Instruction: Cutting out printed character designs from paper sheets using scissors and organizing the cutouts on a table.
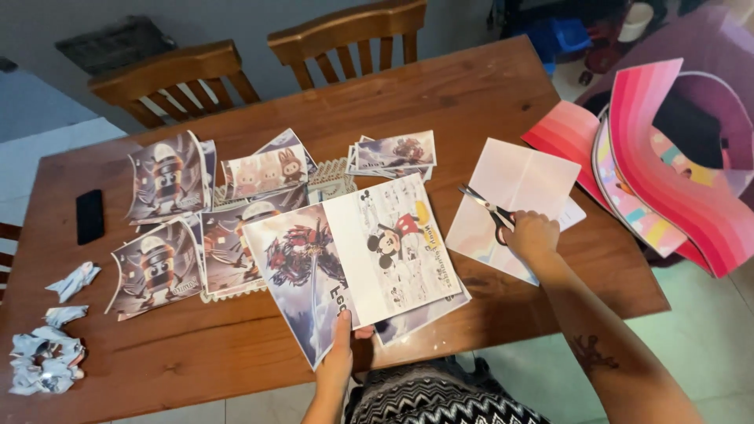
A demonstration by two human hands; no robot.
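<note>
While the left hand (339,357) pinches the near edge of glossy printed sheets (353,263) lifted over the wooden table (471,102), the right hand (532,235), arm outstretched, grips metal scissors (487,208), blades parted, above white folded paper (518,188).

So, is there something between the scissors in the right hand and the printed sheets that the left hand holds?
Nothing visible. The right hand holds the scissors over a white folded sheet, and only bare table separates them from the printed sheets in the left hand.
</note>
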